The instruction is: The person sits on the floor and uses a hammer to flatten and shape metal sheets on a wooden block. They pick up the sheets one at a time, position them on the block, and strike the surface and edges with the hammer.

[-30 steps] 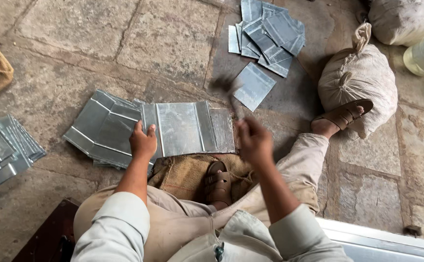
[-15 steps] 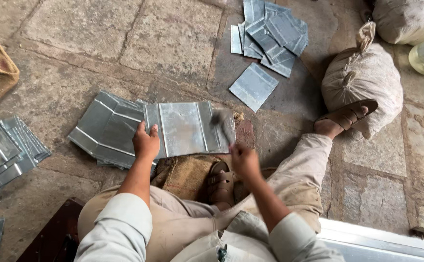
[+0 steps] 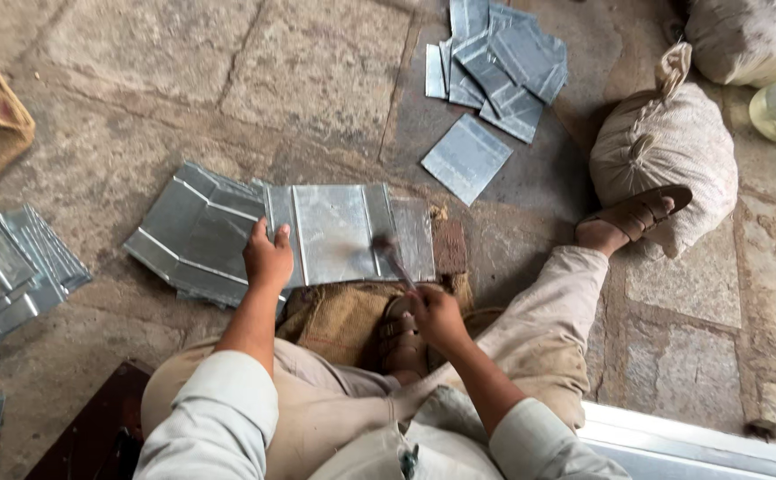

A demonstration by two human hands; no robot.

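Observation:
A folded grey metal sheet (image 3: 339, 233) lies across a block in front of me. My left hand (image 3: 266, 258) presses on its left end, fingers curled over the near edge. My right hand (image 3: 435, 315) grips the handle of a hammer (image 3: 391, 256), whose blurred head is down on the sheet's right fold. A brick-like block (image 3: 449, 246) sticks out at the sheet's right end. Brown sacking (image 3: 339, 316) lies under the near edge.
A stack of bent sheets (image 3: 194, 233) lies left of the work. More flat sheets (image 3: 494, 62) lie at the far middle, one single sheet (image 3: 466, 158) nearer. Another pile (image 3: 6, 271) sits at the left. A tied sack (image 3: 668, 142) rests by my sandalled foot (image 3: 632, 218).
My right hand has swung down and toward me, bringing the hammer onto the sheet's right fold. My left hand stays on the sheet's left end.

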